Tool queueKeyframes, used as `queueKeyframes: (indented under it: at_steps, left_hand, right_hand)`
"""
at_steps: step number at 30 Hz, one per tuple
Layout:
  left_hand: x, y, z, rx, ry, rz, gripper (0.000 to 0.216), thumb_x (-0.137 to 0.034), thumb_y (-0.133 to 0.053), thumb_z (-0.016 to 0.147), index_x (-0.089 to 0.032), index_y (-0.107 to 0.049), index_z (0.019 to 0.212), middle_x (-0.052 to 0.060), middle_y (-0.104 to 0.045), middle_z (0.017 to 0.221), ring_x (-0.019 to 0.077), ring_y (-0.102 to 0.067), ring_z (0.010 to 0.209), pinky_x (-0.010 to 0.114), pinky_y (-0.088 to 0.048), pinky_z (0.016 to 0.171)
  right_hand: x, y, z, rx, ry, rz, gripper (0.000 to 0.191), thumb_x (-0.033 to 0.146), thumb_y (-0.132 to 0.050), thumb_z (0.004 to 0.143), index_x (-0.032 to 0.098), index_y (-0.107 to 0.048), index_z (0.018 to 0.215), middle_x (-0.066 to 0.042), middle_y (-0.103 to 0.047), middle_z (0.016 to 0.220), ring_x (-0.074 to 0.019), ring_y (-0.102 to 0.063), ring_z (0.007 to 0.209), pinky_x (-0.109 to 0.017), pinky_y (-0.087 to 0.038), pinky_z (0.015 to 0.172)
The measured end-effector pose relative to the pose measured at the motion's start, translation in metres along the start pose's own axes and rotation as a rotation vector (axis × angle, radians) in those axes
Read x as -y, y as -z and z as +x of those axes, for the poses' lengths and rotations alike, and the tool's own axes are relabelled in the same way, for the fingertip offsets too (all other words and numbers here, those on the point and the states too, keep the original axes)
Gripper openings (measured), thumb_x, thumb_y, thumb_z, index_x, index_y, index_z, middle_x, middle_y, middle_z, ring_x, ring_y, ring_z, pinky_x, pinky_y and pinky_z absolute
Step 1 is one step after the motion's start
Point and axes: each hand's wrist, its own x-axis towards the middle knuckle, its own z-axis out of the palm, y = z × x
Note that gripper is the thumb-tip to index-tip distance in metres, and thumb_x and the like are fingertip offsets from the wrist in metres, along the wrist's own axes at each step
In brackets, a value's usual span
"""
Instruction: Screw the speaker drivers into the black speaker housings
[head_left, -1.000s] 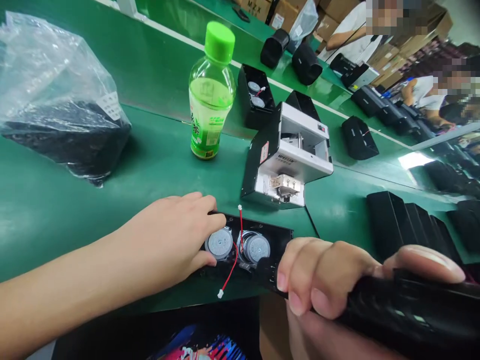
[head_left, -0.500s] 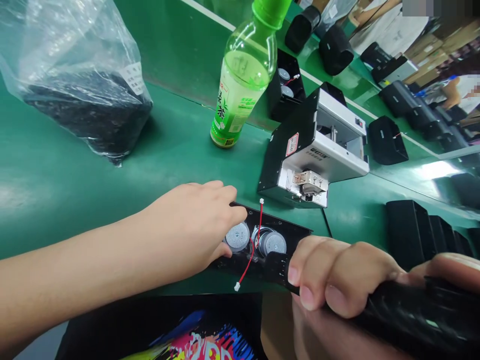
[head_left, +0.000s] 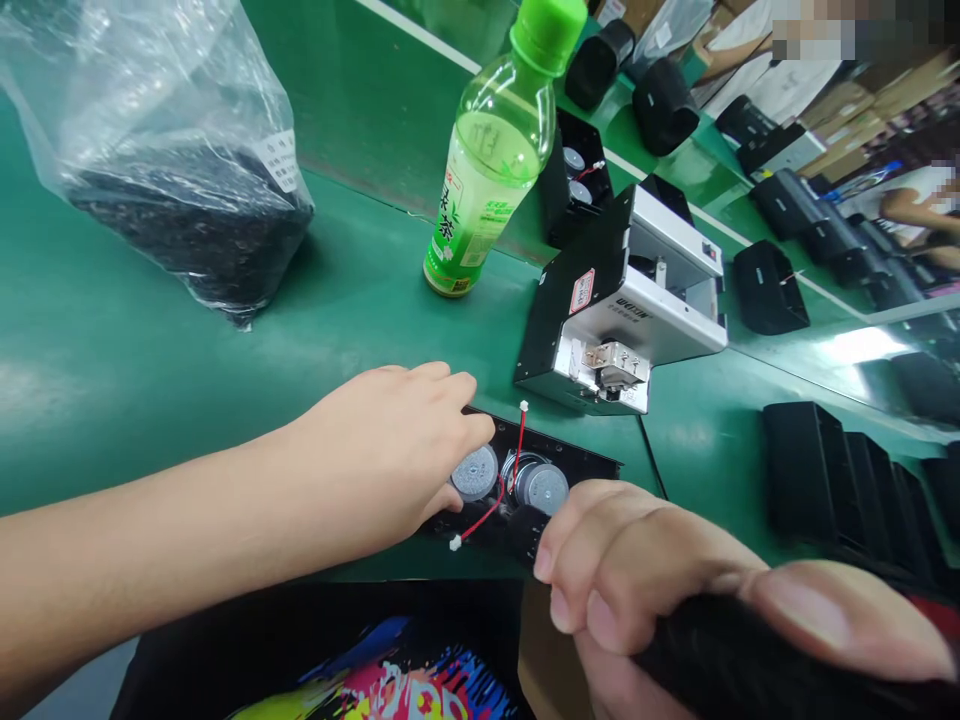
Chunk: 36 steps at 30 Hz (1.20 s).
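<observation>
A black speaker panel (head_left: 559, 462) lies on the green mat near the front edge, with two round silver drivers (head_left: 474, 472) and thin red wires ending in white plugs. My left hand (head_left: 375, 455) rests on the panel's left end, fingers over its edge, pinning it to the table. My right hand (head_left: 645, 575) is wrapped around a thick black power screwdriver (head_left: 757, 670), whose front end points at the panel's right part. The tool's tip is hidden behind my fingers.
A green tea bottle (head_left: 491, 150) stands behind the panel. A black-and-silver screw feeder box (head_left: 626, 300) sits to the right of it. A plastic bag of black parts (head_left: 172, 170) lies at left. Black speaker housings (head_left: 832, 470) line the right, more on the belt beyond.
The view shifted up and left over the second. My right hand with the screwdriver has drawn nearer the camera and slightly left. The loose red wire's lower plug shifted left. My left hand stays on the panel.
</observation>
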Motion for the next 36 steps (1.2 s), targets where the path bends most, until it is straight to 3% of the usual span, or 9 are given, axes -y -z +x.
queueKeyframes:
  at_steps: [3,6,9,13,21,25,29,32,36]
  left_hand:
    - [-0.001,0.001,-0.001,0.015,0.015,-0.003,0.034,-0.045,-0.1,0.093,-0.027,-0.078,0.111,0.005,-0.074,0.119,0.0344,-0.075,0.111,0.053,-0.063,0.092]
    - [-0.004,0.003,0.0,0.028,0.021,-0.021,0.034,-0.044,-0.1,0.093,-0.027,-0.078,0.112,0.005,-0.074,0.12,0.0351,-0.074,0.116,0.053,-0.064,0.095]
    - [-0.005,0.005,0.0,0.039,0.026,-0.03,0.033,-0.041,-0.101,0.093,-0.026,-0.078,0.111,0.005,-0.074,0.121,0.0354,-0.074,0.118,0.054,-0.064,0.098]
    - [-0.005,0.007,0.001,0.046,0.021,-0.029,0.032,-0.039,-0.1,0.093,-0.025,-0.078,0.109,0.007,-0.074,0.12,0.0362,-0.074,0.117,0.055,-0.065,0.099]
    - [-0.002,0.002,-0.001,0.019,0.019,-0.072,0.03,-0.037,-0.099,0.093,-0.024,-0.079,0.111,0.007,-0.075,0.123,0.037,-0.074,0.12,0.059,-0.065,0.102]
    - [0.0,-0.002,-0.003,-0.001,0.02,-0.082,0.03,-0.039,-0.099,0.093,-0.024,-0.079,0.111,0.008,-0.076,0.125,0.0372,-0.074,0.121,0.06,-0.064,0.104]
    - [0.002,-0.006,-0.004,-0.013,0.019,-0.096,0.03,-0.039,-0.099,0.093,-0.023,-0.08,0.109,0.008,-0.076,0.124,0.0371,-0.074,0.12,0.061,-0.064,0.105]
    - [0.005,-0.008,-0.004,-0.029,0.019,-0.129,0.028,-0.037,-0.098,0.093,-0.024,-0.081,0.112,0.008,-0.077,0.128,0.0368,-0.074,0.121,0.061,-0.064,0.106]
    - [0.01,-0.011,-0.006,-0.046,0.018,-0.185,0.031,-0.032,-0.098,0.091,-0.026,-0.084,0.119,0.009,-0.078,0.136,0.0371,-0.074,0.125,0.061,-0.064,0.108]
  right_hand:
    - [0.004,-0.006,0.001,-0.031,-0.001,0.001,0.021,0.046,-0.094,0.096,0.032,-0.078,0.093,-0.001,-0.07,0.075,-0.0285,-0.076,0.07,-0.049,-0.069,0.066]
    - [0.002,-0.016,0.002,-0.038,0.006,0.008,0.024,0.046,-0.095,0.094,0.032,-0.076,0.09,-0.001,-0.069,0.074,-0.0284,-0.075,0.069,-0.048,-0.068,0.064]
    - [-0.004,-0.023,-0.002,-0.032,0.033,0.029,0.022,0.042,-0.09,0.099,0.031,-0.076,0.088,0.0,-0.069,0.07,-0.0257,-0.073,0.061,-0.045,-0.066,0.06]
    - [-0.013,-0.021,-0.01,-0.002,0.123,0.092,0.025,0.028,-0.069,0.115,0.028,-0.079,0.092,0.002,-0.076,0.068,-0.0212,-0.074,0.054,-0.04,-0.066,0.058]
    - [-0.015,-0.016,-0.014,-0.077,0.111,0.131,0.026,0.024,-0.069,0.115,0.026,-0.084,0.094,0.0,-0.083,0.073,-0.0221,-0.079,0.058,-0.041,-0.07,0.059]
    - [-0.021,-0.013,-0.019,-0.02,0.102,0.085,0.039,0.026,-0.061,0.119,0.022,-0.081,0.086,-0.002,-0.081,0.072,-0.0225,-0.081,0.062,-0.041,-0.071,0.064]
    - [-0.035,-0.017,-0.021,-0.039,0.232,0.135,0.037,0.021,-0.052,0.119,0.028,-0.087,0.114,0.0,-0.085,0.082,-0.0204,-0.08,0.061,-0.039,-0.07,0.062]
    - [-0.032,-0.017,-0.016,-0.099,0.252,0.19,0.039,0.023,-0.053,0.118,0.037,-0.086,0.133,0.003,-0.081,0.077,-0.0204,-0.076,0.055,-0.037,-0.068,0.056]
    - [-0.003,0.015,-0.01,-0.217,0.244,0.118,0.027,0.043,-0.064,0.122,0.042,-0.08,0.143,0.008,-0.072,0.066,-0.0174,-0.061,0.039,-0.036,-0.062,0.047]
